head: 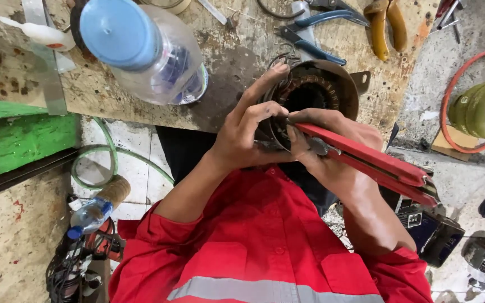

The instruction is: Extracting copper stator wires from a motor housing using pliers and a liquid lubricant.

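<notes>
A round metal motor stator [315, 92] with copper windings inside rests at the near edge of the worn wooden bench [231, 62]. My left hand [248, 132] grips its near rim, fingers curled over the edge and index finger reaching up along the side. My right hand [332, 140] is closed around red-handled pliers [377, 163], whose jaws meet the stator's rim close to my left fingers. The red handles stick out to the lower right. The plier tips are hidden between my fingers.
A clear plastic bottle with a blue cap [141, 47] stands on the bench at left. Blue-handled pliers [315, 33] and yellow-handled pliers [385, 25] lie at the back. A green gas cylinder [481, 109] with an orange hose stands right. A green hose [110, 163] lies on the floor.
</notes>
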